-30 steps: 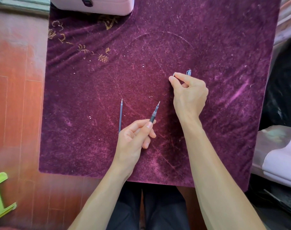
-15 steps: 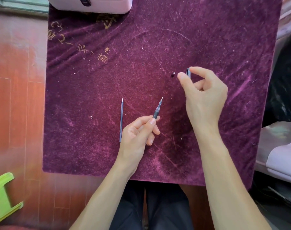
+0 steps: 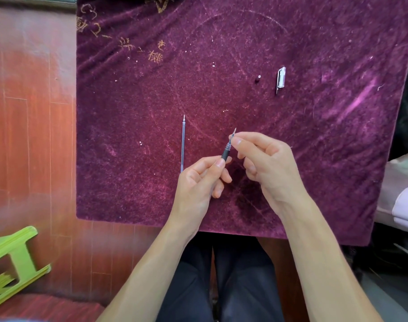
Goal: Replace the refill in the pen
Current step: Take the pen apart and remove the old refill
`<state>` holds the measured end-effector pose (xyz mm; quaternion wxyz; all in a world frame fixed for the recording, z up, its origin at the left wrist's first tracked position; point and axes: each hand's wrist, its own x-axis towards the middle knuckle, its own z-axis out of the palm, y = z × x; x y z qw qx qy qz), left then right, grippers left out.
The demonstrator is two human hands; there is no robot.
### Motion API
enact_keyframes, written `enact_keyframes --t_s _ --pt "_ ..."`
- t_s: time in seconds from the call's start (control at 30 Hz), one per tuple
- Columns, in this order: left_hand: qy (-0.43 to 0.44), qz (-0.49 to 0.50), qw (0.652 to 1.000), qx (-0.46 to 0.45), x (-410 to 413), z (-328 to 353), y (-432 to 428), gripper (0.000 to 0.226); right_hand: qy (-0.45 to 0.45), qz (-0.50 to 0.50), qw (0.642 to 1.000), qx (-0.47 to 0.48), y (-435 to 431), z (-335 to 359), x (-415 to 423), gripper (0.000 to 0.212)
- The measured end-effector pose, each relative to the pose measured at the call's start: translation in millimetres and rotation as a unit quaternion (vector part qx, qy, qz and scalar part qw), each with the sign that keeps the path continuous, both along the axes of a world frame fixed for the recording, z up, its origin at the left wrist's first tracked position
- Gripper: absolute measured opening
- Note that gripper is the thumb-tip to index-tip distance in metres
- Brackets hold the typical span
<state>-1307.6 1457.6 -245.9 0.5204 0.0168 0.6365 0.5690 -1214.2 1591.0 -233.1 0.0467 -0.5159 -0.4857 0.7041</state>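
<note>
My left hand (image 3: 199, 182) holds the pen (image 3: 228, 147) by its dark grip, tip pointing up and away. My right hand (image 3: 264, 163) is beside it, thumb and forefinger pinched at the pen's front end near the tip. A loose refill (image 3: 182, 145) lies straight on the purple cloth (image 3: 314, 147) just left of my left hand. The clear pen cap (image 3: 280, 79) with its clip lies farther back on the right. A small dark piece (image 3: 258, 78) rests a little to the cap's left.
The cloth covers a small table over a red wooden floor (image 3: 31, 135). A green plastic stool (image 3: 14, 259) stands at the lower left. Pale cushions (image 3: 405, 196) sit off the right edge. My legs are below the table's near edge.
My right hand let go of the cap, left it on the cloth at the back right, and came down to the pen's tip. My left hand kept holding the pen.
</note>
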Motion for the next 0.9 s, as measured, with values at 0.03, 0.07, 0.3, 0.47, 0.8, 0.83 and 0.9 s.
enact_keyframes --t_s 0.03,0.07,0.3,0.47,0.8,0.83,0.9 --pt "0.001 0.000 1.000 0.000 0 0 -2 0.021 -0.006 0.000 1.000 0.003 0 -1 0 0.011" --pt "0.001 0.000 1.000 0.000 1 -1 -4 0.021 -0.011 -0.001 1.000 0.006 0 -2 0 0.011" --pt "-0.009 0.007 1.000 0.006 2 0 -11 0.021 0.012 0.005 1.000 -0.022 6 -3 0 0.016" --pt "-0.007 0.009 1.000 0.010 3 -1 -14 0.022 -0.013 0.059 0.998 -0.003 5 -3 2 0.018" --pt "-0.023 0.005 1.000 0.008 10 -2 -18 0.020 0.053 -0.035 0.998 -0.021 8 -3 -7 0.012" --pt "-0.025 0.006 1.000 0.008 10 -3 -18 0.020 0.055 -0.036 0.998 -0.022 7 -4 -7 0.012" --pt "-0.033 0.010 0.999 0.011 10 -3 -19 0.021 0.052 -0.023 0.998 -0.019 8 -5 -5 0.011"
